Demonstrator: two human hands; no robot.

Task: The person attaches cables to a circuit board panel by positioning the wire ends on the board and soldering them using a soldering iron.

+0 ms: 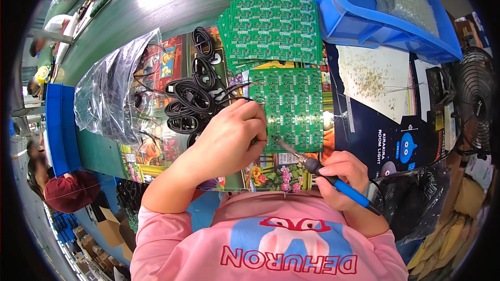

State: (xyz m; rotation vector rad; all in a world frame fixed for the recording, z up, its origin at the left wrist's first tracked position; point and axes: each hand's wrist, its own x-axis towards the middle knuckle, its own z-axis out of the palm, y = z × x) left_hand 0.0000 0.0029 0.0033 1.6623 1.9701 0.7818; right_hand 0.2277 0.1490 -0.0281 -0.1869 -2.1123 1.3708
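Note:
My left hand (pixel 235 130) is closed in a pinch over the lower left edge of a green circuit board panel (pixel 292 93); what its fingers hold is hidden. In my right hand (pixel 348 170) is a soldering iron (pixel 341 190) with a blue handle. Its metal tip reaches up and left over the panel's lower part, a short way from my left fingertips. Coiled black cables (pixel 190 99) lie left of the panel, some with thin wire ends at its left edge. Behind the panel sits a stack of similar green panels (pixel 276 27).
A clear plastic bag (pixel 112 91) covers more cables at the left. White paper (pixel 372 75) with small scattered bits lies right of the panel. A blue bin (pixel 359 18) stands far right, a black fan (pixel 475 104) at the right edge. Other people sit at the far left.

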